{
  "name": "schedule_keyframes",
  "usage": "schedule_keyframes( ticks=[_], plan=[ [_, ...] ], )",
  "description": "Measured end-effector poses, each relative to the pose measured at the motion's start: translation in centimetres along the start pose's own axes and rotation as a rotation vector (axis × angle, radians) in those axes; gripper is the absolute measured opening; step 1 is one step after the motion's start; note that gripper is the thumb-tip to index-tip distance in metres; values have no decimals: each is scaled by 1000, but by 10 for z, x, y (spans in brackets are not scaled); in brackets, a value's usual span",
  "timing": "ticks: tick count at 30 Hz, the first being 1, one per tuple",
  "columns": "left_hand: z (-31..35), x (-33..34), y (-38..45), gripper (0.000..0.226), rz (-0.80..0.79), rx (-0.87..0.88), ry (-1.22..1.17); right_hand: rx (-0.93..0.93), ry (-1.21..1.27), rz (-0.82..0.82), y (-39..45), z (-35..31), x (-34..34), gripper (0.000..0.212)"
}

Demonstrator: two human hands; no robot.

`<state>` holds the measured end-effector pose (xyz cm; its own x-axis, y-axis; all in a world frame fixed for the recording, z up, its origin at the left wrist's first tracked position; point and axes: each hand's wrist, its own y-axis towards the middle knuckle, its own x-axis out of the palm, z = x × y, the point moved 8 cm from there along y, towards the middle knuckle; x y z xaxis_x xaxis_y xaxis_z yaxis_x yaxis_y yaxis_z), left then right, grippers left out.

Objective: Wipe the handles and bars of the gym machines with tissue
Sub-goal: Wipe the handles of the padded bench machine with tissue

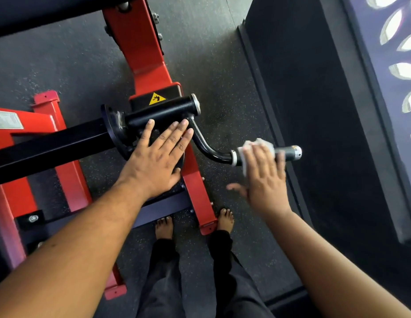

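Observation:
A red gym machine has a black arm ending in a thick black weight sleeve and a curved black handle. My left hand lies flat with straight fingers just below the weight sleeve, fingertips at its lower edge. My right hand presses a crumpled white tissue onto the handle's grip with extended fingers. The hand and tissue hide most of the grip; only its metal-capped end shows at the right.
Red frame legs stand on the dark speckled rubber floor. My bare feet sit beside the frame's foot. A black raised platform runs along the right, with a patterned wall panel beyond it.

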<state>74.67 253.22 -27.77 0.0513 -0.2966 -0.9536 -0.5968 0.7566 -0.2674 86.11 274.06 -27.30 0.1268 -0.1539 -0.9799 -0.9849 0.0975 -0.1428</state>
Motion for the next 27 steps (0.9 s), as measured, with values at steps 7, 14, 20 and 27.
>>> schedule_keyframes(
  ticks=[7, 14, 20, 27],
  plan=[
    [-2, 2, 0, 103, 27, 2, -17, 95, -12, -82, 28, -19, -4, 103],
    [-2, 3, 1, 105, 59, 2, -27, 218, -12, -20, 5, 46, 3, 94],
    [-2, 4, 0, 105, 0, -18, 14, -54, 1, -30, 30, -55, -9, 89],
    [-2, 5, 0, 104, -44, -45, 53, -406, 22, -23, 37, -79, -17, 61]
  ],
)
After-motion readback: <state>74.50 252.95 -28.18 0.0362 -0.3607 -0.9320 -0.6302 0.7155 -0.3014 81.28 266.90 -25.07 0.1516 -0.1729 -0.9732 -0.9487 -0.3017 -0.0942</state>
